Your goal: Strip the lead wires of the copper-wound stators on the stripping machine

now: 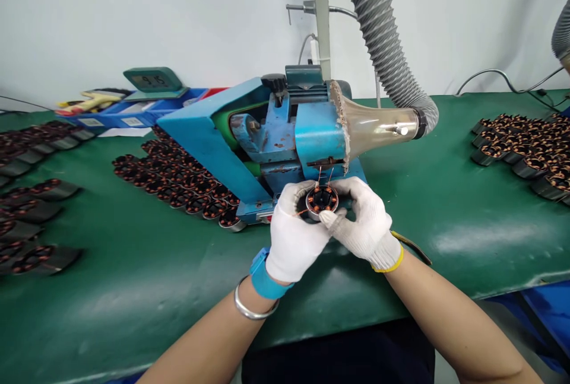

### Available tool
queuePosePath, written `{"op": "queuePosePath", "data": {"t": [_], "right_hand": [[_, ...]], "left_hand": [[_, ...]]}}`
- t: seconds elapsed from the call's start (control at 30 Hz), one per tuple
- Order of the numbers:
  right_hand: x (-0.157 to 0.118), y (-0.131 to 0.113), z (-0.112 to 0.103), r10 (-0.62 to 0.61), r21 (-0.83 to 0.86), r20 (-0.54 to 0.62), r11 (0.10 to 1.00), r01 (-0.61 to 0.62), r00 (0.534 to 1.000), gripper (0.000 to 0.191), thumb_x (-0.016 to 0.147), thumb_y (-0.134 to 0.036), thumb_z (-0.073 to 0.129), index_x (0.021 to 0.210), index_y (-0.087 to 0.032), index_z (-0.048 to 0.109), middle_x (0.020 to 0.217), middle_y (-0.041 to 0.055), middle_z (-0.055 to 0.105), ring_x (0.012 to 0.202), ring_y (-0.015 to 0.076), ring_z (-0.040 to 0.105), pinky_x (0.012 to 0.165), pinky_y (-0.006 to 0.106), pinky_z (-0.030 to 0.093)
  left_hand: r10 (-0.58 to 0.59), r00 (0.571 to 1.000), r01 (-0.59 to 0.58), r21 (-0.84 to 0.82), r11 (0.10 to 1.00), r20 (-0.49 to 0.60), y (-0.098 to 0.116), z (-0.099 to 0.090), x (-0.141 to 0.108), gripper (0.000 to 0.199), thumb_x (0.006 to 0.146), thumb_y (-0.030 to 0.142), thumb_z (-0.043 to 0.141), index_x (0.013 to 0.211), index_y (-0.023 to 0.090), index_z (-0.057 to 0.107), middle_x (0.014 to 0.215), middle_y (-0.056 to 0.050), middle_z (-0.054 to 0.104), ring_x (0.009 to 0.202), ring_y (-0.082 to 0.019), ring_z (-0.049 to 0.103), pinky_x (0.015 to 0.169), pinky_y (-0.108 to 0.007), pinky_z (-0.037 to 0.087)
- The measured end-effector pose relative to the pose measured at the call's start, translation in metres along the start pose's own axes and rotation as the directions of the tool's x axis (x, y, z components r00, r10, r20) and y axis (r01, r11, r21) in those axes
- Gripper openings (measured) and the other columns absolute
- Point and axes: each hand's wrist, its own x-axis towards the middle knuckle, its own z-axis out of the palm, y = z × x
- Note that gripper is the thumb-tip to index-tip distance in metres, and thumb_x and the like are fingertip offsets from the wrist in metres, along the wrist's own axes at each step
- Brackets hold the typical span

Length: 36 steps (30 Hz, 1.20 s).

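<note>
**One copper-wound ring (321,199), held from both sides**

The left grip (296,232) and the right grip (365,218), both gloved in white, curl closed around the ring, parted only by its width; the right thumb lies at the near rim. They flank it, I'd judge, to leave its face uncovered and let the thin wires (319,176) on its far side point at the blue machine (318,129) just ahead. A clear funnel (378,126) meets the machine's right side and feeds a grey hose (387,28), presumably for drawing off dust. Across the green worktop (178,289), similar rings stand grouped left (191,194) and right (534,158), perhaps kept apart as separate batches.
</note>
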Motion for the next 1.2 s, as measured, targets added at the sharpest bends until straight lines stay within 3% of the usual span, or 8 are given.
{"op": "queuePosePath", "data": {"t": [0.17,0.27,0.37,0.47,0.6,0.73,0.93,1.2], "right_hand": [[-0.005,-0.003,0.001,0.0,0.034,-0.042,0.999,0.001,0.999,0.015,0.085,-0.033,0.061,0.086,-0.02,0.067,0.087,0.0047,0.066,0.081,0.0194,0.062,0.075,0.032,0.051],[-0.004,0.0,0.005,0.199,0.195,-0.06,0.963,-0.184,0.978,0.017,0.086,-0.033,0.059,0.078,-0.019,0.065,0.071,0.0017,0.061,0.066,0.0163,0.057,0.062,0.029,0.048],[0.003,0.007,0.009,0.459,0.535,-0.109,0.774,-0.338,0.882,0.022,0.08,-0.04,0.063,0.077,-0.019,0.06,0.064,-0.0018,0.056,0.057,0.0133,0.053,0.055,0.026,0.046],[0.011,0.015,0.009,0.559,0.729,-0.156,0.621,-0.287,0.814,0.029,0.073,-0.045,0.069,0.077,-0.02,0.055,0.069,-0.0021,0.058,0.061,0.013,0.055,0.064,0.029,0.052],[0.007,0.015,0.011,0.509,0.522,0.028,0.726,-0.447,0.86,0.033,0.072,-0.044,0.072,0.091,-0.019,0.063,0.079,0.0013,0.064,0.069,0.0153,0.06,0.066,0.028,0.052],[-0.003,0.01,0.019,0.35,0.4,0.152,0.833,-0.381,0.924,0.045,0.079,-0.039,0.068,0.117,-0.017,0.059,0.107,0.0074,0.067,0.093,0.0206,0.064,0.077,0.031,0.055],[0.009,0.005,0.022,0.245,0.427,0.134,0.86,-0.279,0.96,0.039,0.086,-0.036,0.058,0.118,-0.015,0.058,0.116,0.0077,0.067,0.109,0.0224,0.063,0.095,0.034,0.052],[0.017,0.003,0.021,0.218,0.458,0.104,0.855,-0.242,0.97,0.034,0.089,-0.036,0.055,0.115,-0.015,0.061,0.112,0.0058,0.069,0.108,0.0213,0.064,0.097,0.032,0.052]], "left_hand": [[0.063,0.997,-0.062,-0.016,0.998,0.048,-0.01,-0.003,-0.006,0.04,0.066,0.02,0.076,0.099,0.021,0.053,0.093,-0.001,0.062,0.084,-0.017,0.063,0.078,-0.032,0.054],[0.008,0.999,-0.007,-0.038,0.999,0.043,-0.011,0.001,-0.008,0.043,0.067,0.022,0.077,0.102,0.023,0.051,0.096,-0.001,0.062,0.086,-0.018,0.064,0.079,-0.033,0.055],[-0.043,0.999,0.045,-0.055,0.997,0.026,-0.01,0.004,-0.01,0.044,0.069,0.024,0.077,0.103,0.023,0.049,0.098,-0.003,0.062,0.089,-0.018,0.065,0.081,-0.034,0.055],[-0.045,0.999,0.046,-0.049,0.998,0.017,-0.008,0.003,-0.011,0.047,0.07,0.023,0.075,0.108,0.023,0.047,0.101,-0.003,0.061,0.091,-0.017,0.064,0.084,-0.034,0.055],[-0.101,0.991,0.105,-0.042,0.994,0.09,-0.002,-0.004,-0.006,0.053,0.074,0.026,0.068,0.121,0.019,0.047,0.113,-0.008,0.064,0.102,-0.02,0.065,0.093,-0.038,0.054],[-0.187,0.978,0.183,0.048,0.982,0.095,0.004,-0.009,0.005,0.048,0.071,0.032,0.069,0.115,0.015,0.057,0.108,-0.01,0.069,0.1,-0.025,0.068,0.092,-0.04,0.055],[-0.138,0.99,0.137,0.072,0.988,0.009,0.005,-0.003,0.018,0.04,0.071,0.033,0.068,0.106,0.015,0.064,0.103,-0.008,0.072,0.095,-0.024,0.069,0.089,-0.037,0.055],[-0.117,0.991,0.124,0.132,0.983,-0.06,0.009,0.003,0.023,0.035,0.068,0.031,0.07,0.099,0.014,0.067,0.091,-0.006,0.073,0.085,-0.023,0.069,0.079,-0.034,0.055]]}}
